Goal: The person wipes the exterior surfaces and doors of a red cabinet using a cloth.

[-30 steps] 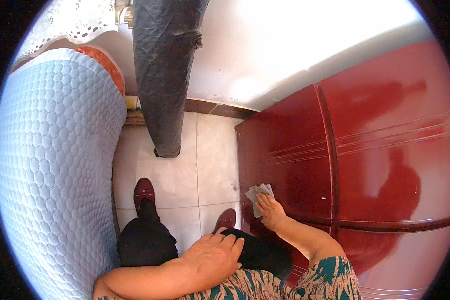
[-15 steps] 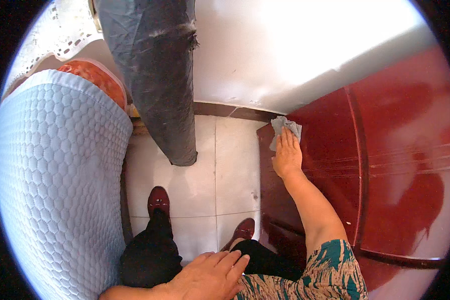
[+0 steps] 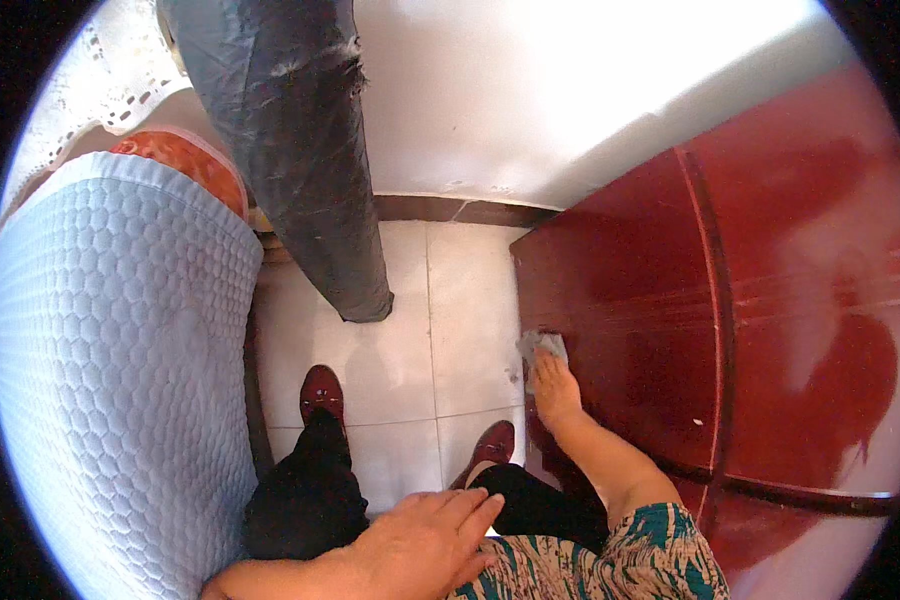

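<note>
The largest thing, a glossy dark-red cabinet with straight dark seams (image 3: 620,270), fills three o'clock, close enough that the right arm reaches its near edge with the elbow bent. At nine o'clock a pale blue honeycomb-quilted fabric cover (image 3: 120,350) hangs in a smooth bulge, presumably draped to protect what lies beneath. Toward eleven o'clock stands a thick post wrapped in black sheeting (image 3: 280,130), the wrapping probably there as a shield; it is torn along one side.

The bare left hand (image 3: 420,540) lies palm-down over the lap at six o'clock, fingers loosely extended and nothing visible in them, perhaps to steady the body. The bare right hand (image 3: 555,395), between four and five o'clock, keeps a pale grey crumpled cloth (image 3: 531,345) under its fingers at the cabinet's left edge; extended fingers seem to spread the pressure. Whether the thumb also pinches it, I cannot tell.

The cabinet's surface is mirror-like, carrying a dark reflection and fine parallel lines across its panels. The cloth, at four o'clock, looks thin, wrinkled and ragged-edged. Smallest is a whitish fleck (image 3: 698,421) beside a seam.
</note>
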Demonstrator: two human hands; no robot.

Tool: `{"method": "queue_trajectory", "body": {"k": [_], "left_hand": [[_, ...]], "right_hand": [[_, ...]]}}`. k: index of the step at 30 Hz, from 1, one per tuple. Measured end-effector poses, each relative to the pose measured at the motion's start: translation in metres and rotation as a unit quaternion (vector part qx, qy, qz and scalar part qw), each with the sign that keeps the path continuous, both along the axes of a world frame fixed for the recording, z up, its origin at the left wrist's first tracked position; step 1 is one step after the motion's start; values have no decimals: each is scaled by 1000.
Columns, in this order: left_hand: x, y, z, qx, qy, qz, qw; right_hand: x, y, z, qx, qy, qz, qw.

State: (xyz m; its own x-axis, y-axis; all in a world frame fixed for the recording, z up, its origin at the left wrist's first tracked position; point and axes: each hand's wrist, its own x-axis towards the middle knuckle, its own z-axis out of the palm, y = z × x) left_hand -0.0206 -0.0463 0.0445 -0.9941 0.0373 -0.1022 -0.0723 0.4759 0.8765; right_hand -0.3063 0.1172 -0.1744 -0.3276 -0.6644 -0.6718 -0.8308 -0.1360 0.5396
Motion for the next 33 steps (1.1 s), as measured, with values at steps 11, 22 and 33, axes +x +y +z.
{"method": "queue_trajectory", "body": {"k": [11,22,33], "left_hand": [[-12,35,-34,-148,-106,-66,981],[-28,36,-49,-166,-113,-48,978],[-6,43,-46,-182,-105,-40,977]], "right_hand": [[62,85,84,-35,-5,4,999],[89,100,216,-246,104,-43,963],[161,181,303,-164,84,-51,981]]}}
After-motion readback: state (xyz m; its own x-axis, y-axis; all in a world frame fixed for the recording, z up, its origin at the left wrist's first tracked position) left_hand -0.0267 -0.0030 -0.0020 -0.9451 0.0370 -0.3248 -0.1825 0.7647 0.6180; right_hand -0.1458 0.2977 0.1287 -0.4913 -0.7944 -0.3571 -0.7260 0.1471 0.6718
